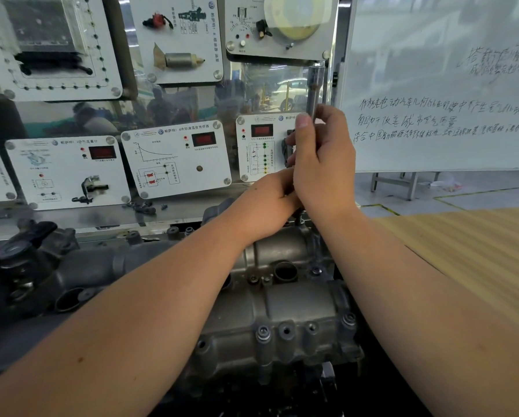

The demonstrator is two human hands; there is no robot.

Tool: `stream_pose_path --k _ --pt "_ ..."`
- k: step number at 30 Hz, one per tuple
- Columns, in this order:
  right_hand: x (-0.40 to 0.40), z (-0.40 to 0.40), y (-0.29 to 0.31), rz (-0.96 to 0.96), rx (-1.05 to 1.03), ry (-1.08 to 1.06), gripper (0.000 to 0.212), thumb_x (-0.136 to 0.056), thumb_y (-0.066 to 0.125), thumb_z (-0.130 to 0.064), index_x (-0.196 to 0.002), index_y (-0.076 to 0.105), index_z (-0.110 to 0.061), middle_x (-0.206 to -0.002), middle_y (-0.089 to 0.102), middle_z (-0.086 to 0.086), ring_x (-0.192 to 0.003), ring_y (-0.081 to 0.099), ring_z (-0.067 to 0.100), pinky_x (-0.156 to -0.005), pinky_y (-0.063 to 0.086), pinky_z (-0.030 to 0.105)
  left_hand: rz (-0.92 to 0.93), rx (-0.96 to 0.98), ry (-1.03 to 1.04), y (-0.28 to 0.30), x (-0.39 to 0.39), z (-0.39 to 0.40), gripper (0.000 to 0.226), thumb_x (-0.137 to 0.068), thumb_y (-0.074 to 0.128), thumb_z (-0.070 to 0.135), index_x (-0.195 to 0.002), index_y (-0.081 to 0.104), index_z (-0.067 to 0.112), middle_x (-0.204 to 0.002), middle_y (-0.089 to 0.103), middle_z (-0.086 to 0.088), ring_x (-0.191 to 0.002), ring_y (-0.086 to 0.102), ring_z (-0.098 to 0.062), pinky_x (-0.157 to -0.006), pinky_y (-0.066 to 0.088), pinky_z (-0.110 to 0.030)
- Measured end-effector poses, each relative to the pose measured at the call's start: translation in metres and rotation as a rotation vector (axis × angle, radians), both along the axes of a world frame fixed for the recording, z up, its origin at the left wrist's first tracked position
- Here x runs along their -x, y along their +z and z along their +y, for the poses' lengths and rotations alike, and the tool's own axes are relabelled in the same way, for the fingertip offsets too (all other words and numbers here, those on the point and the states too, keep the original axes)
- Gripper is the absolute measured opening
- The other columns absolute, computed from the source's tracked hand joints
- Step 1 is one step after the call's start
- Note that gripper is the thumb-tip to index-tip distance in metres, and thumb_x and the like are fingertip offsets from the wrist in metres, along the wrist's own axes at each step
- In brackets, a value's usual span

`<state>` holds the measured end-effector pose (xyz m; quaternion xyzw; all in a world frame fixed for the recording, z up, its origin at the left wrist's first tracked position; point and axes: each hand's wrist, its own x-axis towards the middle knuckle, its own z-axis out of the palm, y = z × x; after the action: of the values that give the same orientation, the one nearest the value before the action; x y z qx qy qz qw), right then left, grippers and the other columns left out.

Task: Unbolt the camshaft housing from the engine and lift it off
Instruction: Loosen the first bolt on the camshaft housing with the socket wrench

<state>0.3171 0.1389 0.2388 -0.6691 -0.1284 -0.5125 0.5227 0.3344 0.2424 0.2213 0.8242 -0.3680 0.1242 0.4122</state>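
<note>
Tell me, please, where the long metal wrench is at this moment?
In the head view it stands upright right of centre, gripped by the right hand, its top by the whiteboard, its foot over the camshaft housing's far edge.

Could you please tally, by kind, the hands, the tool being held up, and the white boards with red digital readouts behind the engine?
hands: 2 (left hand, right hand)
long metal tool: 1
boards with a red readout: 3 ()
Total: 6
</note>
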Motion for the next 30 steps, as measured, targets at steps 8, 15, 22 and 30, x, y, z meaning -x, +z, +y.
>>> stream_pose_path --k 8,15,22,30 --pt "-0.0019 0.0005 -0.0005 0.002 0.047 -0.037 0.018 -0.108 0.04 -0.026 -0.099 0.055 -0.02 -0.085 0.067 -0.005 -0.07 0.058 0.003 -0.069 0.047 0.02 0.032 0.006 0.009 -0.0009 -0.0009 -0.0007 0.023 -0.1 0.049 0.018 -0.087 0.061 0.033 -0.08 0.069 -0.001 -0.058 0.053 0.003 -0.055 0.041 -0.011" --pt "-0.0003 -0.0009 -0.0006 0.005 0.024 -0.01 0.007 -0.103 0.053 -0.029 -0.108 0.05 -0.025 -0.087 0.07 -0.005 -0.076 0.066 0.009 -0.07 0.052 0.025 -0.001 -0.011 0.013 0.0016 0.0007 -0.0003 0.024 -0.098 0.052 0.013 -0.084 0.055 0.033 -0.079 0.066 -0.002 -0.061 0.053 0.004 -0.056 0.042 -0.011" --pt "-0.0005 -0.0001 0.0002 0.006 0.03 -0.047 0.021 -0.108 0.039 -0.025 -0.093 0.053 -0.021 -0.085 0.069 -0.004 -0.07 0.059 0.008 -0.07 0.05 0.031 0.011 -0.006 0.002 -0.0004 0.0027 -0.0007 0.025 -0.103 0.048 0.02 -0.088 0.057 0.038 -0.089 0.071 -0.002 -0.069 0.06 -0.002 -0.067 0.049 -0.025" --pt "-0.0008 -0.001 0.0001 0.003 0.022 -0.027 0.008 -0.106 0.047 -0.027 -0.103 0.052 -0.022 -0.089 0.07 -0.006 -0.073 0.062 0.004 -0.069 0.046 0.017 0.004 -0.013 0.011 0.0 0.0014 -0.0012 0.02 -0.099 0.051 0.02 -0.091 0.055 0.039 -0.089 0.069 0.004 -0.074 0.061 -0.004 -0.068 0.048 -0.022"
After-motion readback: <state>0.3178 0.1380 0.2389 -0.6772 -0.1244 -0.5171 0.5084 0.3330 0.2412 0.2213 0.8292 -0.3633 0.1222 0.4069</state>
